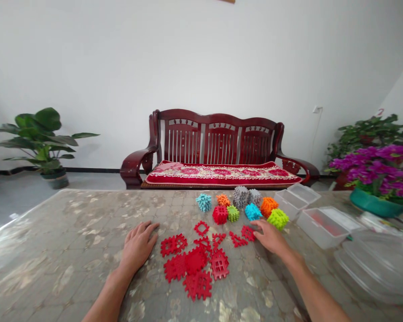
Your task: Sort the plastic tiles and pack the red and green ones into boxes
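Note:
My left hand [138, 244] lies flat on the patterned table [53, 250], fingers spread, holding nothing, just left of a cluster of flat red interlocking plastic tiles [195, 264]. My right hand [270, 237] rests palm down with fingers stretched toward a small red tile [247, 232] and touches its edge. Behind the tiles stand several small assembled cubes: red [220, 214], green [233, 213], blue [253, 211], orange [268, 206], lime [278, 218], grey [241, 197] and light blue [204, 202].
Clear plastic boxes [319, 226] and lids [376, 259] lie at the table's right. A teal pot of purple flowers [383, 179] stands at the far right. Beyond the table are a dark wooden bench [218, 152] with a red cushion and a potted plant [42, 143].

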A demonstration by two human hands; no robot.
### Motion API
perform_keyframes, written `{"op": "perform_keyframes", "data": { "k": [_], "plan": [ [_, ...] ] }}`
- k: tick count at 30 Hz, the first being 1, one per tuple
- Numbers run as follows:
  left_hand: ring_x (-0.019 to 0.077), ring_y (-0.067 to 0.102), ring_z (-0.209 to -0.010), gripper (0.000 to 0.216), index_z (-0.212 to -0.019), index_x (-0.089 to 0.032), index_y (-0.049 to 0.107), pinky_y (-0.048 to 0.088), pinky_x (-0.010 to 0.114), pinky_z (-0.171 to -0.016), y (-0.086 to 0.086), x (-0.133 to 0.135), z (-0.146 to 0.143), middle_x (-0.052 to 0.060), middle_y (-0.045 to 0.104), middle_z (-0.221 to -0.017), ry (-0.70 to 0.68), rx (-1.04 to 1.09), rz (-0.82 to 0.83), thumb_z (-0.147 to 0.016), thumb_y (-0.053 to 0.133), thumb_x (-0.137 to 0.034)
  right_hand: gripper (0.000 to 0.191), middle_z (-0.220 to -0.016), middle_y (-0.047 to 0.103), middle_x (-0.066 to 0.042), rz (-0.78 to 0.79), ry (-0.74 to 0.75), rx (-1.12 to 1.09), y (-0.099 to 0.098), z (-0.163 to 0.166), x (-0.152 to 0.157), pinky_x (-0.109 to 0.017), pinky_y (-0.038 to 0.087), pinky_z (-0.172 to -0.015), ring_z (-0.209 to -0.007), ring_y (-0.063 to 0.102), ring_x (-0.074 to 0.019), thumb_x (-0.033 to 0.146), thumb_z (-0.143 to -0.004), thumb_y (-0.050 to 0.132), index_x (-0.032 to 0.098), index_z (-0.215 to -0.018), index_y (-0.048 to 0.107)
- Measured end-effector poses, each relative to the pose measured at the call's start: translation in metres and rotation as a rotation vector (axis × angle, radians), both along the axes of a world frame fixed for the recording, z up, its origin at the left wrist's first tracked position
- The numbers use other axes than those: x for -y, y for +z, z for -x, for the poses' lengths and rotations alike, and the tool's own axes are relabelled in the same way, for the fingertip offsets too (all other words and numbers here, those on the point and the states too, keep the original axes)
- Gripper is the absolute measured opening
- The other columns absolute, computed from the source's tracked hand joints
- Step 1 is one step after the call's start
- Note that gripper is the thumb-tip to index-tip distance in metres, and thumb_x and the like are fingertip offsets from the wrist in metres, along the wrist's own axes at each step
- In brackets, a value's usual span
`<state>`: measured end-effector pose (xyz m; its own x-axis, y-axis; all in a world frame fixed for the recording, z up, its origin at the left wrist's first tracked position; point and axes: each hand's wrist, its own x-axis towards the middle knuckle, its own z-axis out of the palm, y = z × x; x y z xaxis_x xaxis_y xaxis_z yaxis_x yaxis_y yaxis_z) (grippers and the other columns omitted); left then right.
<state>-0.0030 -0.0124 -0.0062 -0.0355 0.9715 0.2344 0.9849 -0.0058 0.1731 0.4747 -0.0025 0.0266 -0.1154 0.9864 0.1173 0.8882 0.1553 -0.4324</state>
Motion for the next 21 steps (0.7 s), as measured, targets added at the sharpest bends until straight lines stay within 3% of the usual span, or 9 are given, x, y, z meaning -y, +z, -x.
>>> {"op": "perform_keyframes", "data": {
  "k": [5,14,18,21],
  "plan": [
    [0.0275,0.048,-0.132,0.041,-0.128,-0.028,0.062,0.033,0.044,-0.111,-0.002,-0.001,0.001,0.007,0.058,-0.138,0.003,0.005,-0.006,-0.093,0.041,-0.032,0.063,-0.134,0.06,-0.014,0.047,0.011,0.103,0.006,0.011,0.009,-0.046,0.04,-0.107,-0.125,0.054,-0.0313,0.021,-0.069,0.065,0.017,-0.132,0.059],
    [0.0258,0.049,-0.13,0.041,-0.128,-0.029,0.062,0.034,0.042,-0.11,0.003,0.002,-0.001,0.006,0.058,-0.138,0.014,-0.005,0.009,-0.094,0.04,-0.032,0.061,-0.131,0.063,-0.015,0.0,0.028,0.281,0.009,0.025,0.005,-0.044,0.044,-0.102,-0.121,0.058,-0.0323,0.02,-0.075,0.062,0.017,-0.136,0.055],
    [0.0261,0.05,-0.129,0.041,-0.129,-0.028,0.062,0.034,0.043,-0.11,0.005,0.002,-0.003,0.006,0.058,-0.138,0.017,-0.012,0.022,-0.094,0.04,-0.031,0.064,-0.13,0.063,-0.014,-0.042,0.019,0.202,0.019,0.026,-0.003,-0.044,0.044,-0.102,-0.12,0.058,-0.0307,0.023,-0.075,0.062,0.017,-0.138,0.052],
    [0.0265,0.05,-0.13,0.041,-0.129,-0.028,0.061,0.035,0.043,-0.11,0.006,0.003,-0.003,0.006,0.058,-0.138,0.02,-0.016,0.023,-0.094,0.041,-0.03,0.065,-0.131,0.063,-0.011,-0.112,0.106,0.089,0.035,0.038,-0.016,-0.042,0.042,-0.105,-0.12,0.058,-0.0267,0.022,-0.076,0.06,0.019,-0.14,0.048]
  ]
}}
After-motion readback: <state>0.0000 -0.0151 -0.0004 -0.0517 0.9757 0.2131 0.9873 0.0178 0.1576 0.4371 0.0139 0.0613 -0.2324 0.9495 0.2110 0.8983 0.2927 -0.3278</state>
